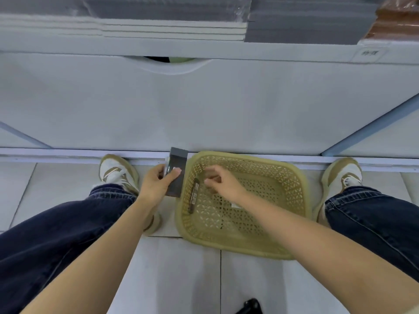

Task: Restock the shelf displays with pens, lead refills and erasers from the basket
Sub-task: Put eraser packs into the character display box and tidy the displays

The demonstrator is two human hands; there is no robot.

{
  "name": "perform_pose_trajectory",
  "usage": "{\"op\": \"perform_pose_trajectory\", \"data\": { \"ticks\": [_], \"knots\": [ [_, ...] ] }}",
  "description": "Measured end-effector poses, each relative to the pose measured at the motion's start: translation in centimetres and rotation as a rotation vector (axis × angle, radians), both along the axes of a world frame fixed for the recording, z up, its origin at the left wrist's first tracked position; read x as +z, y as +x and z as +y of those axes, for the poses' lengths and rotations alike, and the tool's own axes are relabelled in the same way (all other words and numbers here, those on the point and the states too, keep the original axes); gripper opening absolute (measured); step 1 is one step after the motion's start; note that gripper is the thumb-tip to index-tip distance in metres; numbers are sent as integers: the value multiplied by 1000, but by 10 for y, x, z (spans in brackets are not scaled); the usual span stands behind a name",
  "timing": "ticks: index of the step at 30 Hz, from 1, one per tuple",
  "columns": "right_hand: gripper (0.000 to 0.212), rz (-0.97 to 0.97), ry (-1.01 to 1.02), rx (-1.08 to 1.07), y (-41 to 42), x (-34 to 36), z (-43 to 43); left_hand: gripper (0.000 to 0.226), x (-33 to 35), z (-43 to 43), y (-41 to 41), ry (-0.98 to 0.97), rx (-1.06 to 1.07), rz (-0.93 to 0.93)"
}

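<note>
A tan perforated plastic basket [292,189] stands on the floor tiles between my feet. A dark pen with a label [193,196] lies against its left inner wall, and a small white item [236,205] shows on the basket floor beside my right forearm. My left hand [156,184] grips a dark grey flat box [176,175] just left of the basket, thumb on its face. My right hand [221,181] hovers inside the basket over the left part, fingers loosely curled, holding nothing that I can see.
A white drawer front [204,105] with a curved pull notch fills the view ahead. Above it, a shelf carries stacks of grey and white sheets [172,30] and a brown stack [394,21]. My shoes [118,173] flank the basket. A black object [250,307] lies at the bottom edge.
</note>
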State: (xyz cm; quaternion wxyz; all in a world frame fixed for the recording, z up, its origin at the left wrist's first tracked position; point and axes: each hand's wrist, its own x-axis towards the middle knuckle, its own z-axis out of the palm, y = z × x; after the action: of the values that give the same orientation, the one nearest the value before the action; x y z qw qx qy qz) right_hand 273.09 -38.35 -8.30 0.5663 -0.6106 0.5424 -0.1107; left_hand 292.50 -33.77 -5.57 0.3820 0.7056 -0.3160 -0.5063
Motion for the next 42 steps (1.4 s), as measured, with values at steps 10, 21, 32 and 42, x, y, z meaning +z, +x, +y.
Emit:
{"op": "perform_pose_trajectory", "data": {
  "ticks": [10,21,32,42],
  "knots": [
    [79,118,63,-68,36,-40,12,32,-24,19,6,83,-37,53],
    [41,117,49,66,27,-50,20,23,-23,22,0,68,-29,97],
    [13,-194,-218,47,-50,102,-43,12,72,-22,-39,-191,-84,98],
    [17,-320,-658,-105,-142,318,-51,27,244,-51,-123,-569,-210,132]
  ]
}}
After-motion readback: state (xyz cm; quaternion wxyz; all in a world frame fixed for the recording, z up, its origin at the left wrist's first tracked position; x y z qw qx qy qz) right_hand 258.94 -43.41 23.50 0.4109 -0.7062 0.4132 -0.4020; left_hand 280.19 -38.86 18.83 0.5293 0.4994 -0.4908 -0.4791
